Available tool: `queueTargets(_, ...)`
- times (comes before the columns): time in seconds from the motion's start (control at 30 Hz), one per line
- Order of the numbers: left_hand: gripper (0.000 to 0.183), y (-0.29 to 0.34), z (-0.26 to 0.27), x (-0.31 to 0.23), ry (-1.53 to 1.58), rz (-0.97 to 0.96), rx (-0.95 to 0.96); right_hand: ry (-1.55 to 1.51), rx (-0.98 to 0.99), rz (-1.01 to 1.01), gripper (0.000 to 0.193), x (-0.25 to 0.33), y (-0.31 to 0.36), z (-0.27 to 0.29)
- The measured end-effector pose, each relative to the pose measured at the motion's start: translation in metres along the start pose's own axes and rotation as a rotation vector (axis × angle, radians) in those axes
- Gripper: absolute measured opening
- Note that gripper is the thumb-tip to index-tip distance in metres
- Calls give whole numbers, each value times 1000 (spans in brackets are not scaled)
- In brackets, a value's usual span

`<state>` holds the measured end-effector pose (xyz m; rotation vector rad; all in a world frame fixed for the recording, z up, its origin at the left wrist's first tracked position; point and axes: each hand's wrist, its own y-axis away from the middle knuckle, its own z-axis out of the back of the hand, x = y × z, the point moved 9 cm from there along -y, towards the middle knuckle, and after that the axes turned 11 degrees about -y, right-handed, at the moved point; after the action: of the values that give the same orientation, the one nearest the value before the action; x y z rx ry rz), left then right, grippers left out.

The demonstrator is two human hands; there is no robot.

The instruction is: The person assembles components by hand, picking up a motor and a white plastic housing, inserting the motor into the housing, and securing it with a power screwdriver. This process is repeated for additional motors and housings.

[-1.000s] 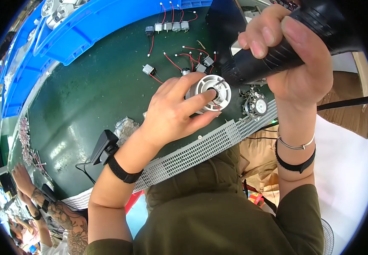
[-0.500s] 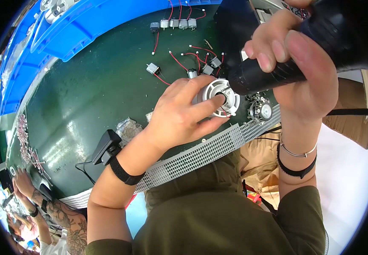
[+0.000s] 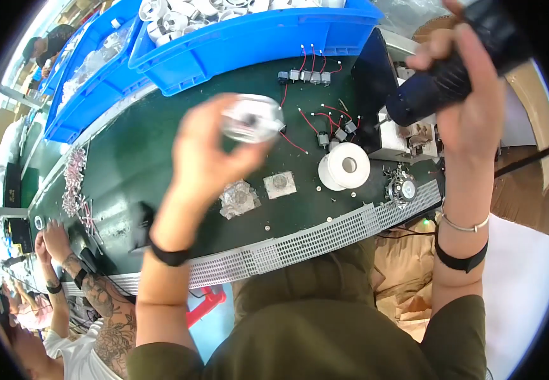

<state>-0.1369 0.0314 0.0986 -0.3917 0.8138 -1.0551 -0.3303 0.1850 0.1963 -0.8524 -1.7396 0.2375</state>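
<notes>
My left hand point(image 3: 201, 149) is raised over the green table, fingers and thumb closed round a white ring-shaped plastic housing point(image 3: 253, 119), smeared by motion. My right hand point(image 3: 474, 88) grips a black power screwdriver point(image 3: 428, 95), its blunt end pointing down and left, apart from the housing. Below and between the hands a white round spool-like piece point(image 3: 345, 166) with a central hole sits on the table. Small motors with red wires point(image 3: 310, 77) stand in a row near the bin, and more motors point(image 3: 341, 134) lie close to the white piece.
Blue bins point(image 3: 255, 41) of white plastic parts line the far side. A round metal piece with screws point(image 3: 402, 189) lies by the perforated strip point(image 3: 300, 239) along the near edge. Crumpled clear packets point(image 3: 239, 199) rest mid-table. At the left, a co-worker's hands point(image 3: 53, 240) work near pinkish leads point(image 3: 75, 180).
My left hand has lifted the white housing up and left, uncovering the spool-like piece. The screwdriver in my right hand has drawn back from the housing, up and right. The view has shifted.
</notes>
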Motion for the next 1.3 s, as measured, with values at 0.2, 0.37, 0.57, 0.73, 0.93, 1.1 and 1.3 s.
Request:
queueTargets(0.2, 53, 41, 83, 208, -535, 233, 271, 969, -500, 812, 21, 30, 45, -29)
queueTargets(0.37, 56, -18, 142, 192, -666, 398, -199, 1215, 397, -398, 40, -146, 39, -60)
queueTargets(0.57, 30, -168, 14, 72, -458, -40, 47, 1493, 529, -589, 28, -234, 41, -39)
queueTargets(0.73, 46, -221, -65, 110, -844, -177, 387, 1464, 568, -532, 16, -223, 35, -54)
queueTargets(0.93, 56, -207, -13, 92, -553, -208, 44, 980, 348, -221, 23, -144, 35, -67)
queueTargets(1.1, 62, -108, -10, 14, -63, -170, 438, 856, 188, -119, 26, -69, 40, -62)
queueTargets(1.3, 48, -22, -76, -83, 306, -360, 603, 796, -7, -104, 26, -28, 51, -12)
